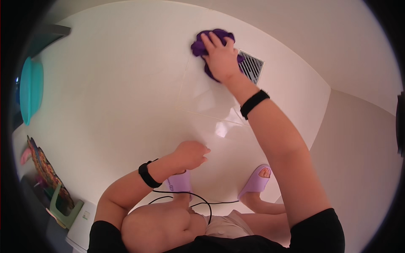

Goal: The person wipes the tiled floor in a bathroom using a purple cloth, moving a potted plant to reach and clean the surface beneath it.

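Observation:
My right hand (220,58) presses down on a crumpled dark purple cloth (198,47), fingers spread over its top. The cloth lies on the glossy pale tile floor (126,79), and one edge of it reaches the slotted metal floor drain (252,67). Much of the cloth's middle is hidden under the palm. Nearer to my body, my left hand (191,155) hangs above my slipper with its fingers curled in, and nothing shows in it. Each wrist wears a black band.
Lilac slippers (257,182) are on my feet, with a black cable (208,203) running close by. At the left are a turquoise basin (31,90), a dark grey object (50,34), a patterned item (47,166) and a green plastic frame (65,212). Pale walls (357,132) bound the right side.

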`<state>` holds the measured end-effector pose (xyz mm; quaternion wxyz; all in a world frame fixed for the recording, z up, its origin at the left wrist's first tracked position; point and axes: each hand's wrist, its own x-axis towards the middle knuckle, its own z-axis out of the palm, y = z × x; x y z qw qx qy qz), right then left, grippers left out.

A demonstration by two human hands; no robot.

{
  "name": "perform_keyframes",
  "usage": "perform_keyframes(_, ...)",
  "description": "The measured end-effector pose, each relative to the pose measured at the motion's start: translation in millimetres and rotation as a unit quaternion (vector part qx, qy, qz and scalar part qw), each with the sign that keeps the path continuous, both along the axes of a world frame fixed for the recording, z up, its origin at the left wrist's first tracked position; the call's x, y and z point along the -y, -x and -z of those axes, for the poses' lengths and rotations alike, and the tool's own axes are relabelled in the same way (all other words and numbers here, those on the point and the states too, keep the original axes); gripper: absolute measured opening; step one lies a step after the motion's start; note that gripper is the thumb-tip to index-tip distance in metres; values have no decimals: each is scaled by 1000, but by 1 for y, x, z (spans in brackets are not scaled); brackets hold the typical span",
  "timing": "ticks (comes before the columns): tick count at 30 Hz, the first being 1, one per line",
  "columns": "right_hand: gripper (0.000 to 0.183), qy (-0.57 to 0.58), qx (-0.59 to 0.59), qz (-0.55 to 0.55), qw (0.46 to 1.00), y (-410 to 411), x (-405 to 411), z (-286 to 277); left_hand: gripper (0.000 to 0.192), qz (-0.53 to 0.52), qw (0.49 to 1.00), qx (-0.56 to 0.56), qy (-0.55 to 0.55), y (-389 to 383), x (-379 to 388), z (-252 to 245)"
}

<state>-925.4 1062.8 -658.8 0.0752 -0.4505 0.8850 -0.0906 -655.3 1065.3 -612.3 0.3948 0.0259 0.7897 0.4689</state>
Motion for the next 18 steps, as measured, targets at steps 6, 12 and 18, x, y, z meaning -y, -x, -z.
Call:
perform_keyframes(6,69,-6,-12,-63,998,-43,-23,0,32,6,1000,-14,-1,1,1,-4)
perform_keyframes(12,63,-6,64,-257,964,-142,-86,-21,34,40,999,6,8,7,-4,-6)
perform_keyframes(18,72,4,2,-224,975,-88,-43,-10,33,25,1000,-5,2,8,0,-6)
